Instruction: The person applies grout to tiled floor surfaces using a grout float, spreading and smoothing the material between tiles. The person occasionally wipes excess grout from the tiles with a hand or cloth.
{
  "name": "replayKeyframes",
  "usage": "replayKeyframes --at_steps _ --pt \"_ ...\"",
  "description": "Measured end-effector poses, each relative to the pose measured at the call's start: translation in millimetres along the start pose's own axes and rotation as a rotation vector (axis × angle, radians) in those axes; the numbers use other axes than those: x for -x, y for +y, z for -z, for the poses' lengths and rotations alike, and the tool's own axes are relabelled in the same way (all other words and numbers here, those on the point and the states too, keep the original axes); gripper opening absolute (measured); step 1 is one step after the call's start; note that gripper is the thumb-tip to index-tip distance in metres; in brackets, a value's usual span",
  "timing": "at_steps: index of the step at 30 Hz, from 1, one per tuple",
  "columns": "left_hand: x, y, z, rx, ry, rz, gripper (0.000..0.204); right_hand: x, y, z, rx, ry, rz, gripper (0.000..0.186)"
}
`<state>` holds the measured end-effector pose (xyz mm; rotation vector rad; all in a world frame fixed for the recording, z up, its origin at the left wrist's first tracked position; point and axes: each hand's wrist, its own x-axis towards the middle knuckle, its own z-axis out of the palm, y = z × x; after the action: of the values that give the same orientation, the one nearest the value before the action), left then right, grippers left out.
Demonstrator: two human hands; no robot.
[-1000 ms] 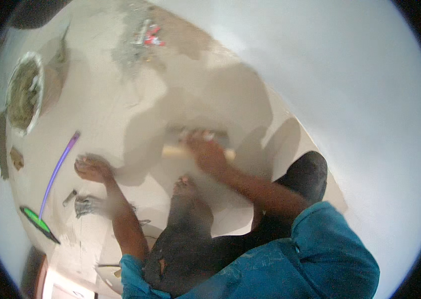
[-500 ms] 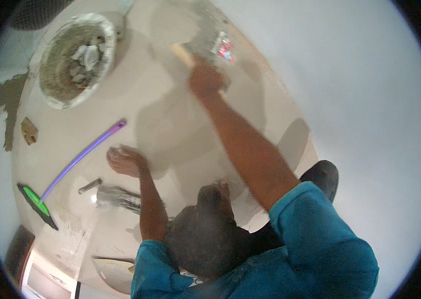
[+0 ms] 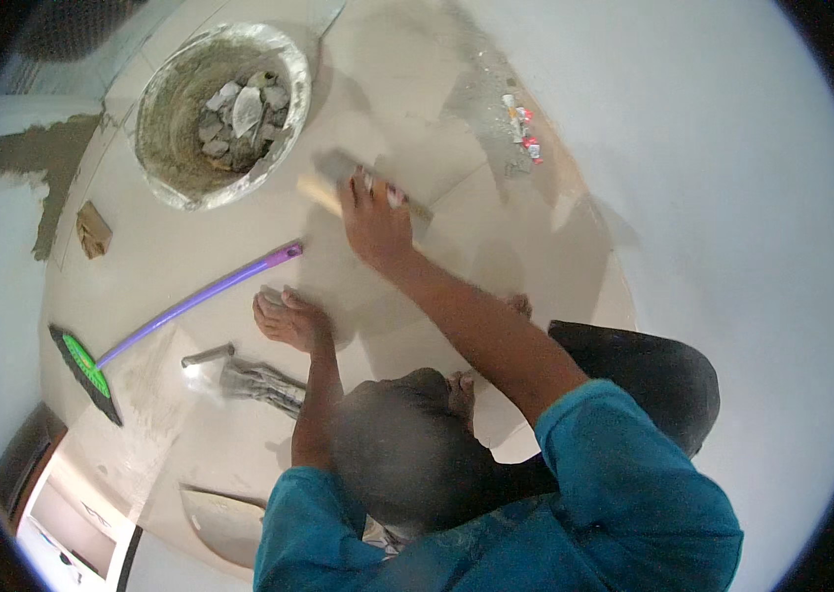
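My right hand (image 3: 377, 222) is closed on a flat tool (image 3: 338, 173), blurred by motion. A pale straight strip shows along one side of it and a grey part on the other; its exact kind is unclear. It is over the beige tiled floor (image 3: 436, 118), just right of the bucket. My left hand (image 3: 290, 321) hangs low over the floor or rests on it, fingers somewhat apart, holding nothing visible. The purple handle of a broom (image 3: 205, 293) ends just above it. Lumps of grey rubble (image 3: 247, 113) lie in the mortar-stained bucket (image 3: 145, 113).
Small red and white scraps (image 3: 532, 148) and grey debris lie along the white wall (image 3: 723, 197). A brown crumpled piece (image 3: 93, 232) lies at the left. Near my left forearm are a dark bar-like object (image 3: 210, 353) and a grey bundle (image 3: 264, 385). My bare feet are on the floor.
My right hand with the flat tool has moved left and nearer to me, away from the wall. The red scraps now show beside the wall. The whole view has shifted somewhat.
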<state>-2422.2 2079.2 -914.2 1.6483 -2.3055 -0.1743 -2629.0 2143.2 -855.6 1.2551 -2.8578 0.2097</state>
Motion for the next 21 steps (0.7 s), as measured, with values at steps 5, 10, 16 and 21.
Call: replayKeyframes --at_steps 5,10,16,21 --pt "-11 13 7 -0.014 -0.015 0.074 0.061 -103 108 43 0.017 -0.152 -0.429 0.037" --pt "-59 18 18 -0.124 -0.061 -0.572 0.048 -10 26 31 -0.04 -0.069 -0.021 0.041" --pt "-74 -24 60 -0.355 -0.476 -0.473 0.036 48 -35 -19 -0.011 -0.079 0.169 0.048" --pt "-56 -71 96 -0.62 -0.572 -0.191 0.038 -60 77 16 -0.068 -0.293 -0.2 0.039"
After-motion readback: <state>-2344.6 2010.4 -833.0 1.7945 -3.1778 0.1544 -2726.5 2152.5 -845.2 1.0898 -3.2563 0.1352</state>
